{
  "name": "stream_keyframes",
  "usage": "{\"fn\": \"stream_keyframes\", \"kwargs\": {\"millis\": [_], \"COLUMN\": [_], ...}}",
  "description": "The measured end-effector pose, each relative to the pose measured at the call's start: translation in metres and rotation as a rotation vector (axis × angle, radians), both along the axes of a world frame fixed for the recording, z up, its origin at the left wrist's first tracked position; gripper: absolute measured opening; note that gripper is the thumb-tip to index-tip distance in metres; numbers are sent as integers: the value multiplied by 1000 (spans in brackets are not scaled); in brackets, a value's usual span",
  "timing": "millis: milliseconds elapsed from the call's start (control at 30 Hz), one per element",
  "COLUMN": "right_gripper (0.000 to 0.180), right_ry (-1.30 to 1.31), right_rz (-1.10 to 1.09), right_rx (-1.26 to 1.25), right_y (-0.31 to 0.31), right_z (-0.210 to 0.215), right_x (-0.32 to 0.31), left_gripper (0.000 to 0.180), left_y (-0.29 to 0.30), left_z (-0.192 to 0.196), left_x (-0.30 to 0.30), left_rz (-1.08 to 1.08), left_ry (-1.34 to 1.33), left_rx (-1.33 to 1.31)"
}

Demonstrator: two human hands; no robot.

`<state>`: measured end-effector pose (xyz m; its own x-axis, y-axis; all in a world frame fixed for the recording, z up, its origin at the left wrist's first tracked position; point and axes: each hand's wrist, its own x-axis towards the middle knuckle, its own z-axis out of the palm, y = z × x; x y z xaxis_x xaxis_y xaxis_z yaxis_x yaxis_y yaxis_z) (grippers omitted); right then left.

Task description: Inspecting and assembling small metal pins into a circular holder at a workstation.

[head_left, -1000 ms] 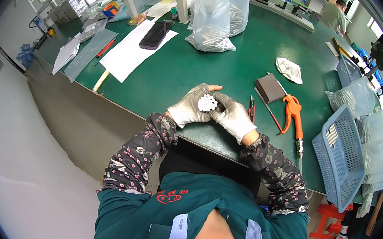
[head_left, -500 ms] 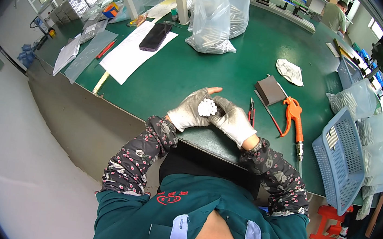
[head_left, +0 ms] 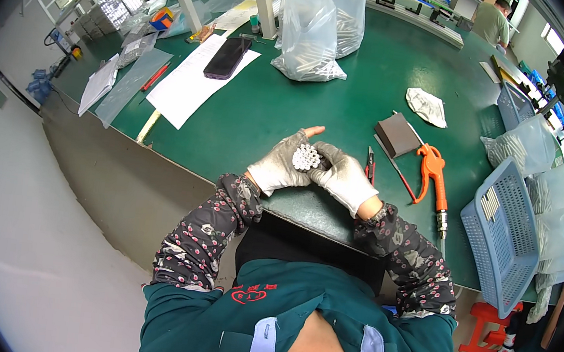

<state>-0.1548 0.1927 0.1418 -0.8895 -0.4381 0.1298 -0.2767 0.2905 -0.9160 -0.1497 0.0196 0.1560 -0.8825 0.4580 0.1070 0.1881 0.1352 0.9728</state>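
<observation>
A bundle of slim metal rods (head_left: 306,157) stands between my two gloved hands, its round ends facing up in a tight cluster. My left hand (head_left: 279,165) wraps the bundle from the left, with the bare thumb tip pointing away to the right. From the other side my right hand (head_left: 342,177) closes round it, fingers against the rods. The rods' lengths below the ends are hidden by the gloves. Just right of my right hand lie red-handled pliers (head_left: 370,164) on the green table (head_left: 230,144).
An orange air gun (head_left: 433,171) with a hose and a brown block (head_left: 398,134) lie to the right, near a crumpled white cloth (head_left: 426,107). A blue basket (head_left: 505,244) holds a few rods. Bags of rods (head_left: 308,34) stand behind; a phone (head_left: 228,58) rests on paper (head_left: 181,100).
The rod ends have tilted slightly, so the separate round ends show with dark gaps instead of a bright white patch. Both hands stay in nearly the same place.
</observation>
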Motion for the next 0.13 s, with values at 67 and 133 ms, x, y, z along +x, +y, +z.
{"fn": "stream_keyframes", "kwargs": {"millis": [67,133], "right_gripper": [50,51], "right_ry": [-13,-21], "right_rz": [-4,-6], "right_rx": [7,42], "right_y": [0,0], "right_z": [6,9], "right_x": [2,2], "left_gripper": [89,87], "left_y": [1,-1], "left_z": [-3,-7], "left_x": [-1,-5], "left_rz": [15,28], "left_ry": [58,182], "left_rx": [4,-42]}}
